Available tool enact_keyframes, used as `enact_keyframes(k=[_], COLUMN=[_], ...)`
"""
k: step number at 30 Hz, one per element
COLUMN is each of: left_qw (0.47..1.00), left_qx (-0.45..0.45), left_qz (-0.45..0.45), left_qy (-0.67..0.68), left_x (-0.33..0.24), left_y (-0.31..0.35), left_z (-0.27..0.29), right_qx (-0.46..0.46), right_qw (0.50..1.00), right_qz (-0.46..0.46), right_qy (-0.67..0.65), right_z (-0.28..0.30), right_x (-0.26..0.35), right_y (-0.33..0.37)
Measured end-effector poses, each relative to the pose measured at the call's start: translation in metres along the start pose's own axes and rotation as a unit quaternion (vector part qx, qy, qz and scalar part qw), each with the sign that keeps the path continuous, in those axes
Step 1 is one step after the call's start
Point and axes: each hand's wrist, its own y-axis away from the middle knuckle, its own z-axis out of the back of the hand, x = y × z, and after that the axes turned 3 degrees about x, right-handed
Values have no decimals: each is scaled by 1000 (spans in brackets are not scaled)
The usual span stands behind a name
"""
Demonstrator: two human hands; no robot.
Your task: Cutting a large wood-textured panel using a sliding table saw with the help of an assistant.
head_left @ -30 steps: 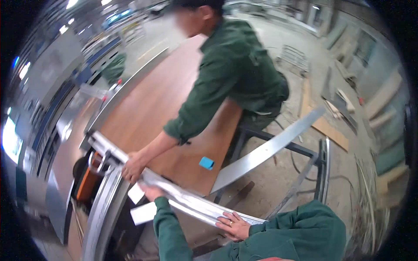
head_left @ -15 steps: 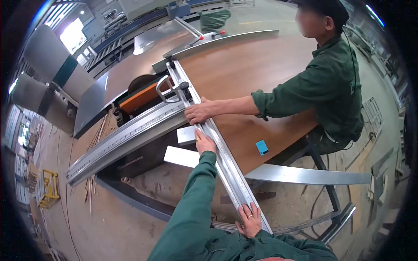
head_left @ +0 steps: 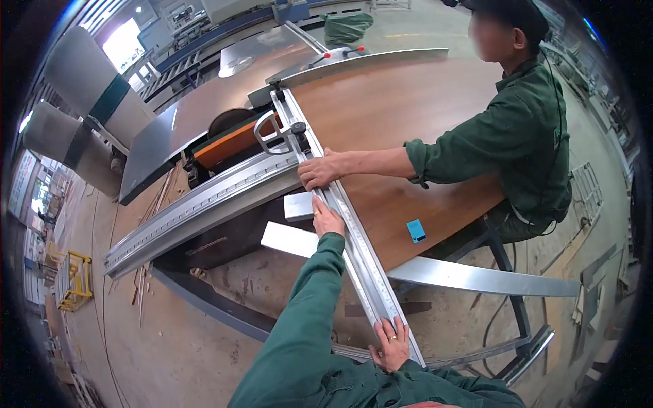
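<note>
A long silver aluminium fence (head_left: 362, 262) runs from near my body up over the left edge of a brown wood-look board (head_left: 401, 122). My left hand (head_left: 329, 220) is closed over the fence's left edge around its middle; some fingertips are hidden. At its near end, my right hand (head_left: 392, 347) lies on the fence with fingers stretched out and slightly apart. Another person's hand (head_left: 320, 170) grips the fence just beyond my left hand. Black knobs and a looped metal handle (head_left: 264, 130) sit on its far part.
A ridged sliding rail (head_left: 197, 207) extends to the lower left. Beside it are an orange blade guard (head_left: 228, 151) and a dark round disc. A blue device (head_left: 416, 231) lies on the board. The co-worker (head_left: 524, 129) stands right. A yellow metal frame (head_left: 75, 280) is on the floor.
The far fence, board, machine and co-worker appear slightly farther right in the picture, as the view has shifted. Both my hands keep their places on the fence.
</note>
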Motion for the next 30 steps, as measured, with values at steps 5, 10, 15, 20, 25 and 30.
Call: enact_keyframes(k=[5,10,15,20,25,30], left_qw=[1000,1000,1000,1000,1000,1000], left_qx=[-6,-7,-2,3,-9,-3], left_qz=[-5,-5,2,11,-1,4], left_qy=[4,2,0,4,-4,1], left_x=[-1,1,2,-3,0,0], left_y=[0,2,2,2,1,3], left_z=[-1,0,-1,0,1,-1], right_qx=[-6,-1,-3,-3,0,1], right_qw=[1000,1000,1000,1000,1000,1000], right_qz=[4,1,-2,0,6,5], right_qy=[-4,-7,-8,-9,0,0], right_z=[0,1,0,0,-2,-2], right_x=[-1,0,1,-1,-2,-2], right_y=[0,0,1,0,1,2])
